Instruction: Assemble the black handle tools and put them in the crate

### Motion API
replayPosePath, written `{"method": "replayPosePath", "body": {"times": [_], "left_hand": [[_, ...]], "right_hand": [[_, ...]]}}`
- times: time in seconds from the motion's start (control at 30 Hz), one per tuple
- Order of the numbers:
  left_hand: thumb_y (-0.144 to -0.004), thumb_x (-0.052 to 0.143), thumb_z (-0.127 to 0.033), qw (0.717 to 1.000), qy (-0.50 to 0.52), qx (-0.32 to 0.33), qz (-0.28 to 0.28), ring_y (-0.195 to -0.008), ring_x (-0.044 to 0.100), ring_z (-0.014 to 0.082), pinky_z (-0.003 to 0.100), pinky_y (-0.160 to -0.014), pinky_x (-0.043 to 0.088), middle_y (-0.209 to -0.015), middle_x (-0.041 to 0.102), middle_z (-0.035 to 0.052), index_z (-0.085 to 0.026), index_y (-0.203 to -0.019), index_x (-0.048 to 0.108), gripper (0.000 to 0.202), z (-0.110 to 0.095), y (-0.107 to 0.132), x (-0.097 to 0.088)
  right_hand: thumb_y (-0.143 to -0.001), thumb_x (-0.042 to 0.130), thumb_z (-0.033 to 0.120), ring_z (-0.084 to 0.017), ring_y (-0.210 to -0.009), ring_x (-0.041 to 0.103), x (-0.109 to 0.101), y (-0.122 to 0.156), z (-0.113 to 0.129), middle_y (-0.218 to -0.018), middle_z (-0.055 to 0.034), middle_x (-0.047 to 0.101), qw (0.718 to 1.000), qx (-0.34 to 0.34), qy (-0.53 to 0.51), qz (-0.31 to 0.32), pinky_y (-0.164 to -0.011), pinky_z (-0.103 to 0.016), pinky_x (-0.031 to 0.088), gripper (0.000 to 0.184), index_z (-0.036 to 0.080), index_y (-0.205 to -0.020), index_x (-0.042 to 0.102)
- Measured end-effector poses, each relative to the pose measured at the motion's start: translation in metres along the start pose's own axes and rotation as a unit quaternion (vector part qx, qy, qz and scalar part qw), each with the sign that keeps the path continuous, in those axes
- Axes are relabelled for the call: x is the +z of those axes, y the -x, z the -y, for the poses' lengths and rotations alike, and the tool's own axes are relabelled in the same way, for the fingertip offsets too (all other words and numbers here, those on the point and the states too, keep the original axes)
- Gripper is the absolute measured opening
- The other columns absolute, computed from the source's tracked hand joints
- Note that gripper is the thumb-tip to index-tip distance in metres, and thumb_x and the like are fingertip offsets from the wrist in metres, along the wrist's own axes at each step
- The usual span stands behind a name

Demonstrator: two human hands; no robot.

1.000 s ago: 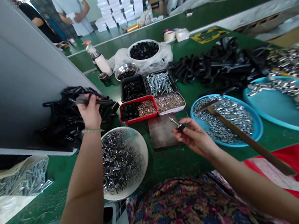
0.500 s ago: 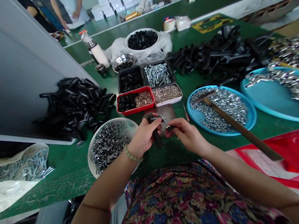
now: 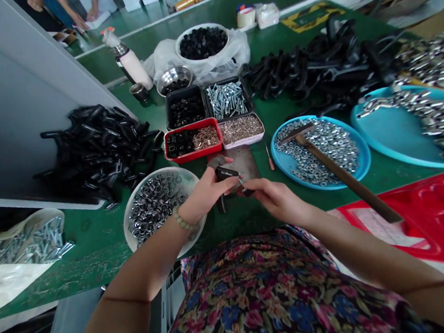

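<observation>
My left hand (image 3: 208, 189) is closed around a black angled part (image 3: 227, 173), with one end of it hanging below the fingers. A short metal screw (image 3: 241, 180) shows at that part's right end. There, the fingertips of my right hand (image 3: 279, 196) pinch a small black knob-like piece (image 3: 247, 191), which appears to meet the screw. Both hands are over the near edge of a flat metal plate (image 3: 248, 160). Beside my left wrist stands a white bowl of metal rings (image 3: 128, 231). The fingers partly cover both held pieces.
Beyond the plate are a red tray (image 3: 193, 157), a white tray of small pins (image 3: 243, 142) and black trays. A hammer (image 3: 339, 169) lies across a blue basin of nuts (image 3: 366, 169). Black handles (image 3: 96, 146) are heaped at left. A small screwdriver (image 3: 270, 161) lies right of the plate.
The black part in my left hand has turned, and less of the metal screw shows. My right fingers still pinch the small black piece. The whole view has shifted slightly.
</observation>
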State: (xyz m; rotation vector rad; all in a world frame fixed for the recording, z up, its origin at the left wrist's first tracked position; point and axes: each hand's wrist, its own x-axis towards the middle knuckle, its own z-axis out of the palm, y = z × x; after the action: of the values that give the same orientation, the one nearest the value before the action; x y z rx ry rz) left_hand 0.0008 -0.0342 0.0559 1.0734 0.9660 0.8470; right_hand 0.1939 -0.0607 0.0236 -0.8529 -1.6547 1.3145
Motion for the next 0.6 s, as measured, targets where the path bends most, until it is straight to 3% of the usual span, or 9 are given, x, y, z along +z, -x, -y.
{"method": "replayPosePath", "body": {"times": [0.07,0.17,0.3,0.4,0.6], "left_hand": [[-0.078,0.071,-0.024,0.998,-0.054,-0.027,0.036,-0.061,0.052,0.0073,0.021,-0.057,0.042,-0.082,0.062,-0.0005,-0.019,-0.119,0.049,0.047,-0.004,0.003,-0.003],[-0.079,0.069,-0.023,0.994,-0.078,-0.027,0.072,-0.068,0.058,0.0099,0.023,-0.065,0.045,-0.083,0.064,0.0004,-0.019,-0.123,0.046,0.05,-0.007,0.006,-0.004],[-0.071,0.077,-0.019,0.995,-0.058,0.023,0.078,-0.087,0.064,0.0157,0.031,-0.083,0.048,-0.099,0.067,0.0037,-0.019,-0.125,0.045,0.063,0.0,0.007,-0.001],[-0.068,0.079,-0.019,0.998,-0.026,0.031,0.054,-0.082,0.066,0.0152,0.032,-0.082,0.05,-0.095,0.069,0.0012,-0.021,-0.125,0.046,0.066,0.009,0.007,0.001],[-0.072,0.077,-0.019,0.996,0.071,0.037,0.038,-0.072,0.065,0.0114,0.027,-0.071,0.05,-0.093,0.069,-0.001,-0.027,-0.133,0.038,0.073,0.016,0.01,0.003]], "right_hand": [[-0.09,0.056,0.03,-0.017,-0.089,0.069,-0.004,-0.001,0.0,-0.093,-0.0044,0.071,0.999,0.011,0.007,0.037,-0.081,-0.033,0.056,0.015,0.023,-0.102,0.06],[-0.092,0.054,0.034,-0.015,-0.077,0.071,-0.006,-0.006,0.0,-0.085,-0.0022,0.071,0.985,0.065,-0.142,0.074,-0.069,-0.03,0.058,0.017,0.021,-0.102,0.051],[-0.086,0.066,0.036,-0.012,-0.064,0.07,-0.004,-0.013,0.0,-0.077,0.0012,0.071,0.936,0.133,-0.316,0.077,-0.058,-0.023,0.057,0.038,0.022,-0.108,0.039],[-0.084,0.069,0.034,-0.011,-0.062,0.07,-0.002,-0.013,0.001,-0.076,0.0007,0.071,0.917,0.161,-0.355,0.082,-0.055,-0.02,0.055,0.038,0.022,-0.104,0.039],[-0.086,0.066,0.032,-0.011,-0.063,0.069,0.005,-0.011,0.007,-0.075,0.0015,0.07,0.948,0.105,-0.299,0.023,-0.058,-0.023,0.056,0.023,0.02,-0.098,0.05]]}}
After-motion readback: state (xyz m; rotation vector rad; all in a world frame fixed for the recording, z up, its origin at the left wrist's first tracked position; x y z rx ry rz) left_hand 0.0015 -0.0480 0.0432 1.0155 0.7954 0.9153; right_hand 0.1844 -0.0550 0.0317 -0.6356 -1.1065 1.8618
